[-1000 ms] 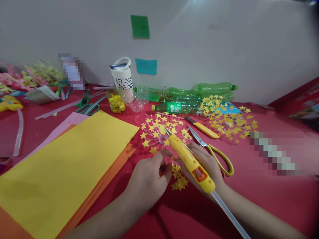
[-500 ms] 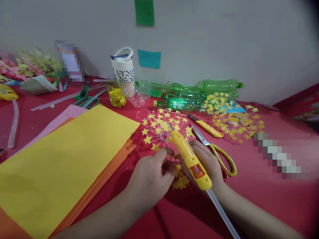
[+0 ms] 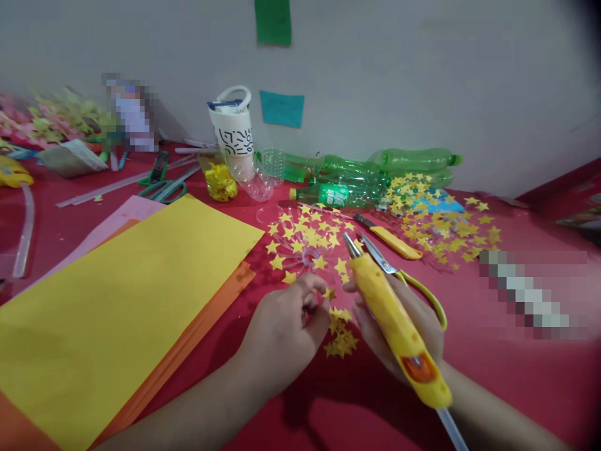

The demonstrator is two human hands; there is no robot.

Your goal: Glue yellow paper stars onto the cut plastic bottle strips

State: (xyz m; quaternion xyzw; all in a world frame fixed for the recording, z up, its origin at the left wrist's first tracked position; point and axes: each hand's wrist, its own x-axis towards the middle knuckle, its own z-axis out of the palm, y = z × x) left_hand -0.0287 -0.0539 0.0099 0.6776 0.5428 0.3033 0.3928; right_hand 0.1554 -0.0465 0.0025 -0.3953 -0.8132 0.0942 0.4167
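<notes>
My right hand [image 3: 416, 313] is wrapped round a yellow hot glue gun [image 3: 389, 313], its metal nozzle pointing up and away, a clear glue stick [image 3: 453, 432] coming out of its rear. A small yellow paper star [image 3: 330, 293] is pinched at the fingertips of my left hand [image 3: 288, 332]. Just beyond lies a clear plastic piece cut into curling strips [image 3: 310, 255], with yellow stars over its strips. Between my hands a small heap of loose stars [image 3: 341, 341] rests on the red table [image 3: 263, 413]. Scissors [image 3: 375, 254] with yellow handles lie partly hidden behind my right hand.
Yellow paper [image 3: 141, 300] lies over orange and pink sheets at left. Behind are a white cup [image 3: 235, 131], green plastic bottles [image 3: 347, 195] and a yellow box cutter [image 3: 394, 242]. Another star-covered piece [image 3: 446, 232] sits at right. A second glue gun [image 3: 14, 172] is far left.
My right hand has moved the glue gun right and toward me, its nozzle leaving the space above the strip piece. My left hand has stayed nearly in place, a star showing at its fingertips.
</notes>
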